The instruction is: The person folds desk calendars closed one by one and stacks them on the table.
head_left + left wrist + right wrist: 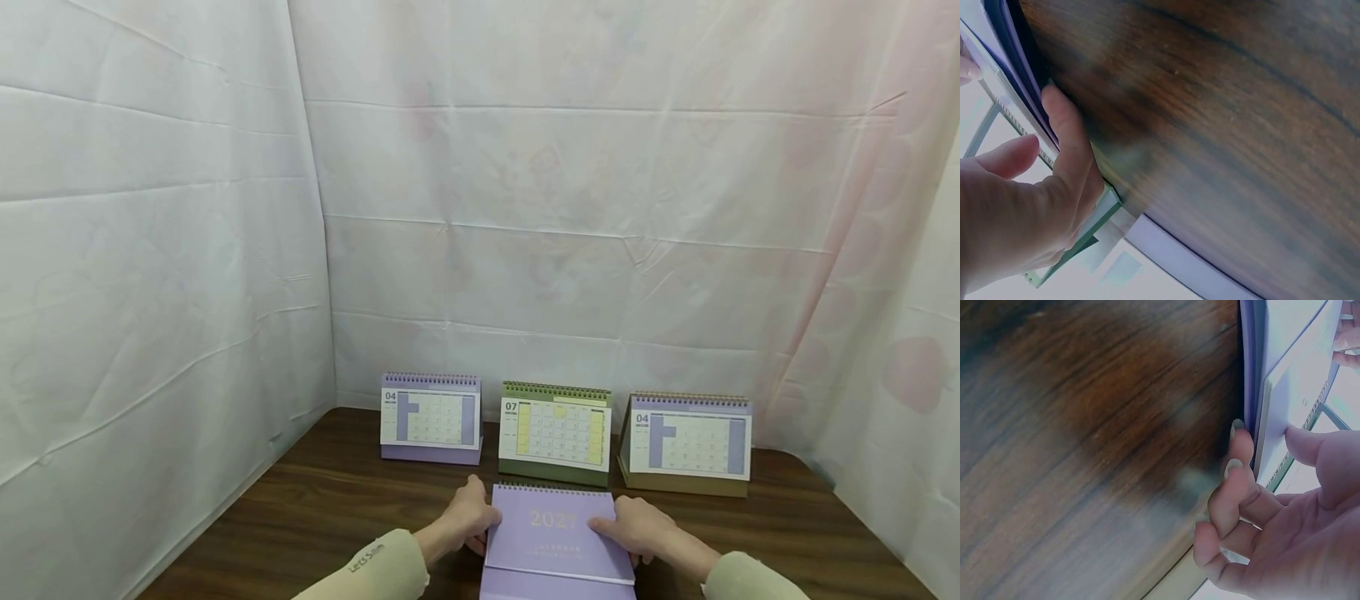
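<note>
A purple spiral-bound desk calendar [558,529] with a pale printed year on its cover lies near the table's front edge. My left hand [468,515] grips its left side, thumb over the cover and fingers along the edge. On the opposite side, my right hand [641,529] holds it with the thumb pressed on the cover [1300,387]. The right fingers [1235,487] curl at the side edge, as the right wrist view shows. From the left wrist, the layered purple base [1019,69] shows beside the index finger.
Three desk calendars stand along the back: a purple one [431,417] at left, a green one [555,433] just behind the held calendar, and a brown-based one [690,442] at right. White cloth [555,208] hangs around the dark wooden table [330,483].
</note>
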